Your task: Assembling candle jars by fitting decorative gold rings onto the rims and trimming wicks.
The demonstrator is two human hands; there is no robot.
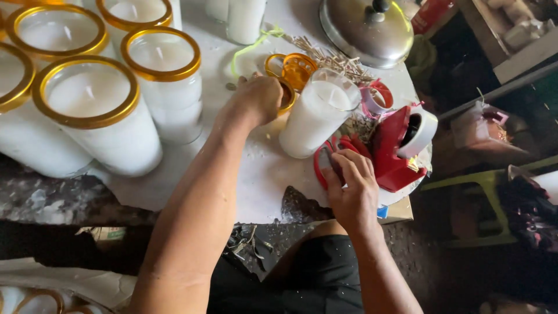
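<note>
Tall white glass candle [317, 116] without a rim stands on the desk [256, 168], between both hands. Left hand [258, 99] just beside it, fingers curled on a gold ring [287, 97]. Right hand [350, 189] fingers closed on red-handled scissors [330, 158]. Red tape dispenser [398, 148] right of that; gold-rimmed candles [96, 113] far left; steel lid [366, 29] behind.

On the round wax-spattered white table [261, 174], the unringed glass jar of white wax [317, 116] stands between the orange plastic rings [293, 70] behind-left and the red tape dispenser [398, 148] at right; red-handled scissors [328, 157] lie before it, gold-rimmed wax jars [96, 113] grouped far left
</note>
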